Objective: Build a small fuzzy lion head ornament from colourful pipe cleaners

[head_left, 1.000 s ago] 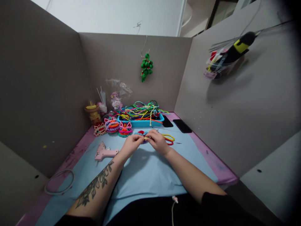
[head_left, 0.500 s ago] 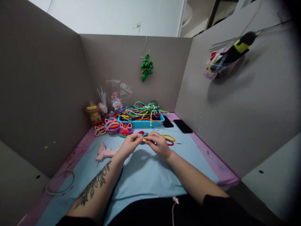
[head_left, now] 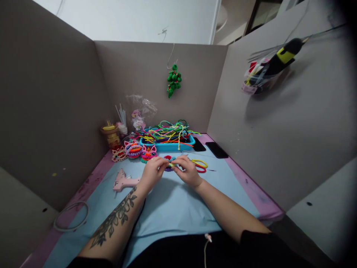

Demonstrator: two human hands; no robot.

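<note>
Both hands meet over the middle of the table, fingertips almost touching. Between them is a small piece of yellow pipe cleaner, largely covered by the fingers. My left hand pinches one end of it, and my right hand pinches the other. Just behind the fingers lies a red, blue and purple fuzzy figure, partly hidden. Scissors with yellow and red handles rest beside my right hand, their blades out of sight. To the left of my left hand is a pink glue gun.
Behind the hands stands a blue tray heaped with coloured pipe cleaners. Fuzzy animal figures sit left of it, near a drink cup. Two dark phones lie at right. Grey partitions enclose the table; a coiled cable lies front left.
My hands have shifted very slightly, and the left wrist has turned a little. The yellow piece remains pinched between them; everything else is unmoved.
</note>
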